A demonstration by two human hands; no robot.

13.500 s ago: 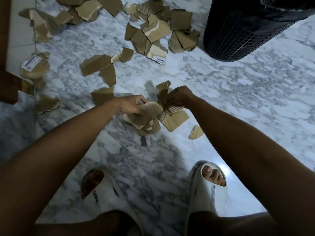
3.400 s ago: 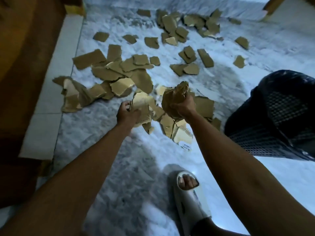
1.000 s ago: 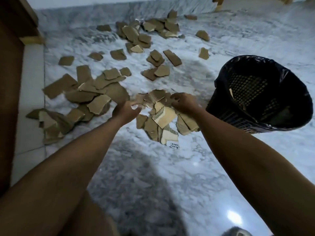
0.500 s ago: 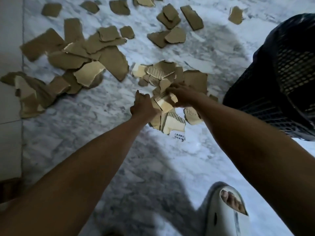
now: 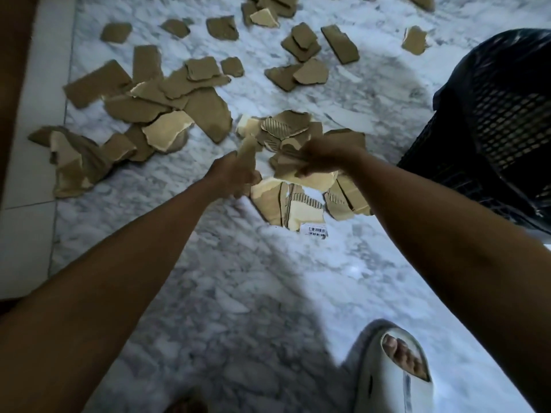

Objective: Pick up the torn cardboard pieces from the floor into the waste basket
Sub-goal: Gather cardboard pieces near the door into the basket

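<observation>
Cardboard pieces (image 5: 286, 201) look light and stiff, best pinched by their edges; left hand (image 5: 234, 174) grips one scrap, right hand (image 5: 323, 158) apparently clutches several.

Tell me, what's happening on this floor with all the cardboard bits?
A person is clearing torn cardboard off a marble floor. The left hand grips one pale scrap, and the right hand clutches several pieces from the pile just below it. A black mesh basket stands to the right, beside the right arm. Many more pieces lie scattered further out, so the job is far from done.
</observation>
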